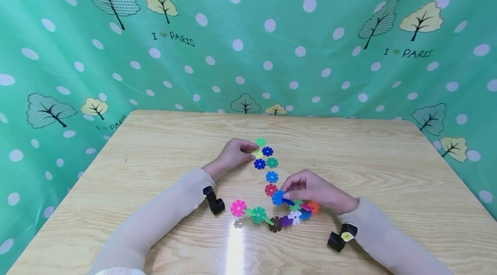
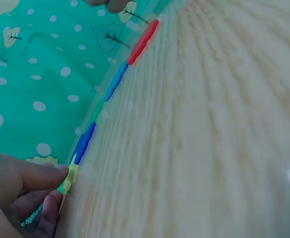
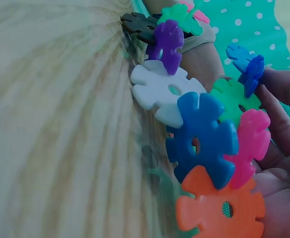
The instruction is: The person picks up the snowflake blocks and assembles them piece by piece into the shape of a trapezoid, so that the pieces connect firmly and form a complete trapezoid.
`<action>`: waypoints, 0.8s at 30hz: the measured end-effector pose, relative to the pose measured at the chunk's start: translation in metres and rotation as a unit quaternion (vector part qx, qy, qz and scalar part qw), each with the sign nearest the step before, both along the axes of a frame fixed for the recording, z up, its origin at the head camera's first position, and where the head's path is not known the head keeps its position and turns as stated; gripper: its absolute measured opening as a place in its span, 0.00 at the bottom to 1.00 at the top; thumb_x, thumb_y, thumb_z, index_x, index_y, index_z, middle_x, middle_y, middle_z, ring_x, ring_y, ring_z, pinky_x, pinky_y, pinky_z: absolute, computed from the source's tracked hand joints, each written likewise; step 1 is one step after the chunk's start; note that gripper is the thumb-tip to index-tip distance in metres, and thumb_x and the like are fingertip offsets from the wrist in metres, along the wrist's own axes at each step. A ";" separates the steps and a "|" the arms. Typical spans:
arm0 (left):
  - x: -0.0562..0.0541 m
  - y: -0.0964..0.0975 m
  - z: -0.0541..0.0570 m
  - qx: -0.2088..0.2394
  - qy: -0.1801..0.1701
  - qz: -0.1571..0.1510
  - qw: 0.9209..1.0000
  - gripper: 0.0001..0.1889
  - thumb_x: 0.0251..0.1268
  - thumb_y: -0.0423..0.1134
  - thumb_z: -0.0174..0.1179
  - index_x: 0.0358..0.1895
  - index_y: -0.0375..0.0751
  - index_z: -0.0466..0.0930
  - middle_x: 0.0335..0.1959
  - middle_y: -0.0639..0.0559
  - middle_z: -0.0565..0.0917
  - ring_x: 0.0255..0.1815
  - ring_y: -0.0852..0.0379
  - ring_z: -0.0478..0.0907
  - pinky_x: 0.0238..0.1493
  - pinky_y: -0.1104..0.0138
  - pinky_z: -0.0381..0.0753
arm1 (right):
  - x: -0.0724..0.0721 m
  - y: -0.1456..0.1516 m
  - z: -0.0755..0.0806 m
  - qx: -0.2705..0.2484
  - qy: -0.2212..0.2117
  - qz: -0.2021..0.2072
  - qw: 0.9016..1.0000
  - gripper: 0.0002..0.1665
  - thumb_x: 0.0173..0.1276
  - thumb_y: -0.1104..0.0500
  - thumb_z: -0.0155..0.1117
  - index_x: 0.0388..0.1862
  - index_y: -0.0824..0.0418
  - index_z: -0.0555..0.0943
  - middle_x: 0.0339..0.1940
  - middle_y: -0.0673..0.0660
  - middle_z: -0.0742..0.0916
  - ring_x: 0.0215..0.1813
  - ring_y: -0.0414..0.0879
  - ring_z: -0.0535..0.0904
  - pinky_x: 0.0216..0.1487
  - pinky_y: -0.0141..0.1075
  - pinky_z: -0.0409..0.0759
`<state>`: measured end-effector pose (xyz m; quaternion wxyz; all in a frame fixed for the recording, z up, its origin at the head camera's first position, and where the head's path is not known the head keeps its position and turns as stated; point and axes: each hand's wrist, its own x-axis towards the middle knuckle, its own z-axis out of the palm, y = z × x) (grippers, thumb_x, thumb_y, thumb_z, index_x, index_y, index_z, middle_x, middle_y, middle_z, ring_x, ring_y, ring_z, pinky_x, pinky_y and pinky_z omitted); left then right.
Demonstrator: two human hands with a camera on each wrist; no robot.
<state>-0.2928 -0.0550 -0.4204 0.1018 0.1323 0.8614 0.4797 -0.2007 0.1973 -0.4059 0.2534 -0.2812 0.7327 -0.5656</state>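
My left hand (image 1: 234, 154) is at the yellow interlocking disc (image 2: 72, 174), pinching its edge between thumb and fingers as it lies on the table. Around it lie loose notched discs: light green (image 1: 260, 142), dark blue (image 1: 267, 151), another dark blue (image 1: 259, 164), teal (image 1: 272, 162), light blue (image 1: 272, 176) and red (image 1: 270, 190). My right hand (image 1: 310, 186) holds one end of a chain of joined discs, pinching near the dark blue disc (image 3: 252, 75) and blue end disc (image 1: 278, 198). The chain curves leftward through orange (image 3: 222, 208), white (image 3: 162, 94) and brown discs to a pink disc (image 1: 238, 208).
Everything lies on a wood-grain table (image 1: 174, 137). A green dotted curtain (image 1: 248, 59) hangs behind and beside it. Each wrist wears a black camera mount (image 1: 213, 201). A bright light reflection crosses the front of the table.
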 end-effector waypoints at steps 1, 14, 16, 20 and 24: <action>0.000 0.000 0.000 -0.005 0.003 -0.002 1.000 0.15 0.54 0.29 0.66 0.47 0.44 0.84 0.44 0.52 0.85 0.43 0.58 0.77 0.47 0.66 0.79 | 0.000 0.000 0.000 -0.001 -0.003 -0.001 1.000 0.10 0.65 0.64 0.61 0.38 0.73 0.80 0.31 0.48 0.86 0.27 0.35 0.73 0.29 0.24 0.73; 0.000 -0.004 0.001 -0.011 -0.003 -0.007 1.000 0.19 0.47 0.25 0.68 0.45 0.43 0.84 0.41 0.53 0.83 0.40 0.57 0.76 0.45 0.68 0.78 | 0.002 -0.002 0.003 -0.005 -0.013 -0.016 1.000 0.13 0.65 0.64 0.61 0.42 0.75 0.81 0.30 0.46 0.86 0.24 0.34 0.68 0.25 0.24 0.68; 0.002 -0.007 0.002 -0.012 -0.004 -0.005 1.000 0.19 0.46 0.25 0.69 0.45 0.43 0.84 0.40 0.52 0.83 0.39 0.57 0.76 0.44 0.67 0.79 | 0.003 -0.003 0.004 -0.003 -0.007 -0.024 1.000 0.12 0.65 0.64 0.61 0.41 0.74 0.81 0.29 0.47 0.85 0.23 0.35 0.67 0.24 0.24 0.67; 0.004 -0.016 0.002 -0.016 -0.003 -0.001 1.000 0.17 0.47 0.25 0.69 0.44 0.41 0.84 0.39 0.51 0.83 0.37 0.57 0.77 0.41 0.68 0.79 | 0.004 -0.005 0.004 0.006 0.015 -0.044 0.999 0.11 0.65 0.63 0.62 0.40 0.72 0.82 0.30 0.48 0.86 0.24 0.35 0.69 0.24 0.24 0.68; 0.008 -0.026 0.002 -0.006 -0.015 0.003 1.000 0.15 0.50 0.27 0.68 0.43 0.42 0.85 0.36 0.51 0.82 0.36 0.57 0.76 0.38 0.69 0.78 | 0.006 -0.007 0.004 0.012 0.037 -0.060 0.997 0.10 0.64 0.63 0.64 0.37 0.71 0.83 0.31 0.49 0.87 0.25 0.36 0.72 0.25 0.25 0.71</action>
